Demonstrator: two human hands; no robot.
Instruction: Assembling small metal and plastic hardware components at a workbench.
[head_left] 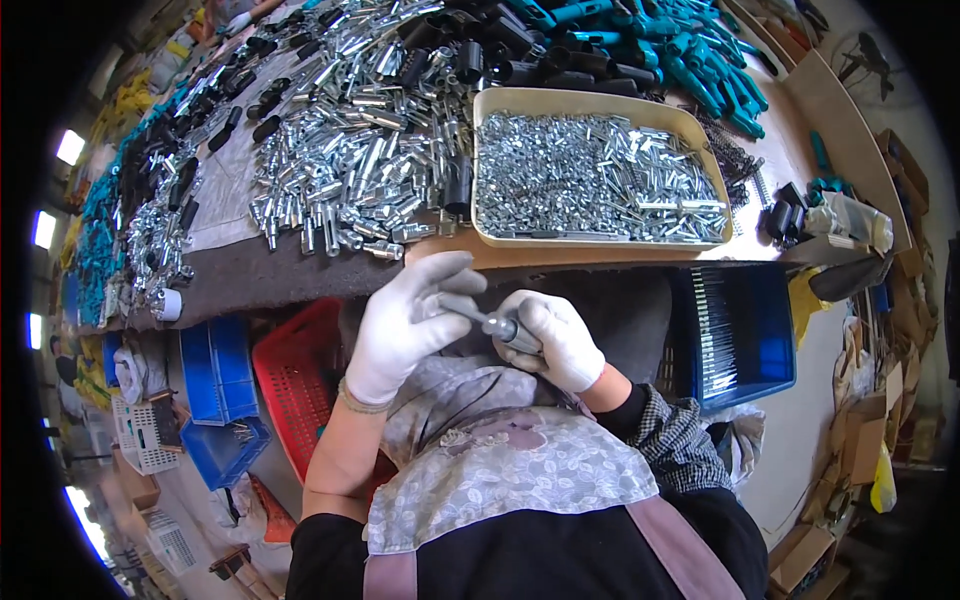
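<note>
Both of my hands wear white gloves and meet over my lap, just in front of the table edge. My right hand [560, 345] is closed around a short grey cylindrical metal part [526, 338], its rounded shiny end turned toward my left hand. Between the thumb and fingers of my left hand [400, 325] sits a slim grey metal piece [461, 306], which reaches to the end of the cylinder. Whether the two parts are joined I cannot tell. Beyond my hands, a cream tray [600, 242] holds many small shiny metal pieces and pins.
Heaped metal sockets [360, 170] cover the table left of the tray, with black tubes [520, 72] and teal handles [690, 70] behind. Below the table stand a red basket [290, 375], blue bins [215, 370] and a blue crate [775, 345] of long rods. A co-worker's gloved hand [240, 22] shows far left.
</note>
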